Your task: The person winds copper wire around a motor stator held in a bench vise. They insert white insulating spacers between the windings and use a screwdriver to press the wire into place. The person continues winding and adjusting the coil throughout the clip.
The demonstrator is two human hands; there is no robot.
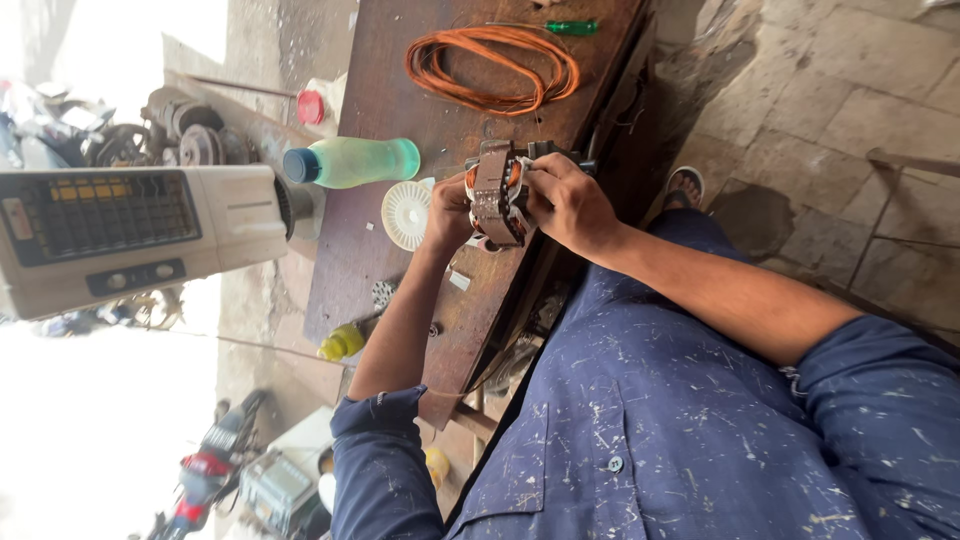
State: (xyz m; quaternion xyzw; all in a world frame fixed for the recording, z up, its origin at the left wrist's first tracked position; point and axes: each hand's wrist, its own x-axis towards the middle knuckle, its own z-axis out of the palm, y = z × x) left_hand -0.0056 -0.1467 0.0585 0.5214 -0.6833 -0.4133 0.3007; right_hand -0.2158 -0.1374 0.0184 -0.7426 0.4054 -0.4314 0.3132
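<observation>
Two hands are seen, the left hand [447, 212] and the right hand [568, 203]. One small electric motor [496, 192] is counted between them. On the wooden surface [400, 100], one coil of orange wire [490, 68], one green-handled screwdriver [572, 27], one pale green bottle [352, 161] and one white ribbed disc [407, 214] are counted. One yellow bottle [341, 344] is seen at the surface's edge.
</observation>
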